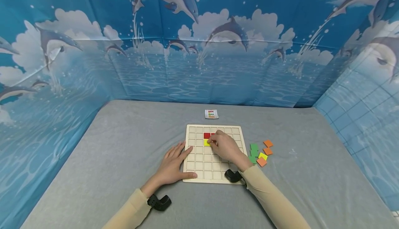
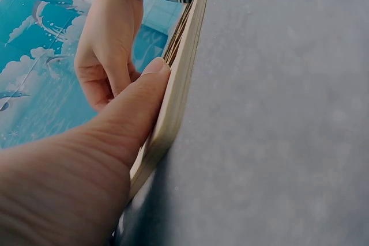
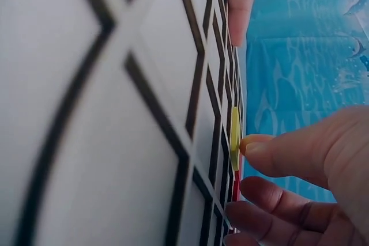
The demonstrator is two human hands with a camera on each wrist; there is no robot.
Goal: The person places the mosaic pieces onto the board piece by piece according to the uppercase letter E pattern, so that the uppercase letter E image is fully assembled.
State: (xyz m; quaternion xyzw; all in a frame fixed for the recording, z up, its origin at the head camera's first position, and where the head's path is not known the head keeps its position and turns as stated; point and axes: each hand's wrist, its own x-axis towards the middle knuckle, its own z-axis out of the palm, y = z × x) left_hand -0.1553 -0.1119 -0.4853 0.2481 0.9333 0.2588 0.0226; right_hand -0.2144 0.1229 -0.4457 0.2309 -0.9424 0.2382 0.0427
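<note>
A pale wooden grid board (image 1: 199, 166) lies on the grey cloth. Red tiles (image 1: 207, 135) sit in an upper row, the right one partly hidden by my right hand (image 1: 225, 146). Below them is a yellow tile (image 1: 206, 142). My right thumb and forefinger pinch at a yellow tile (image 3: 234, 136), which stands slightly proud of the grid in the right wrist view; the other fingers curl beside it. My left hand (image 1: 171, 165) rests spread at the board's left side, its thumb (image 2: 141, 99) on the near edge and its fingertips along the left edge.
Right of the board lie loose green tiles (image 1: 254, 147), orange tiles (image 1: 268, 143) and a yellow tile (image 1: 263, 155). Behind the board is a small card (image 1: 211, 114) with a coloured grid. A dolphin-print curtain (image 1: 199, 76) encloses the table's back and sides.
</note>
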